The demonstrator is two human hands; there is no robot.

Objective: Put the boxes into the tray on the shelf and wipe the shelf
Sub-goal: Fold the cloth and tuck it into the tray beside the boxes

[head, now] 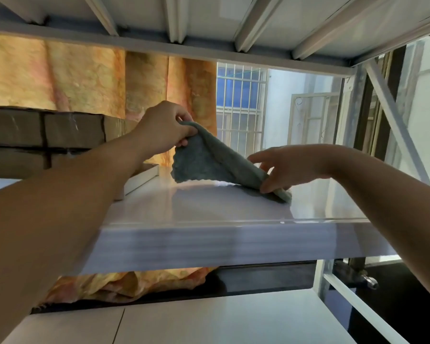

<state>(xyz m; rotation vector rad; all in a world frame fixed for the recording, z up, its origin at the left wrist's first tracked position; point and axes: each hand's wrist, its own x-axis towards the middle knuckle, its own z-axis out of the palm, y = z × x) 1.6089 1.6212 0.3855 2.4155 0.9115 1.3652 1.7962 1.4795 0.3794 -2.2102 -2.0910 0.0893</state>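
A grey-green cloth [204,160] hangs stretched between both hands above the white shelf [209,209]. My left hand [164,125] pinches its upper corner, raised off the shelf. My right hand [291,167] grips the lower right corner, pressed down against the shelf surface. Several brown cardboard boxes [42,137] are stacked at the left, and they sit in a white tray [142,178] whose near rim shows beside my left forearm. The forearm hides part of the tray.
The shelf above [209,33] with metal ribs leaves limited headroom. An orange curtain [85,78] hangs behind. A barred window [241,95] and a diagonal frame brace [392,115] are at the right. A lower white shelf [209,321] lies beneath.
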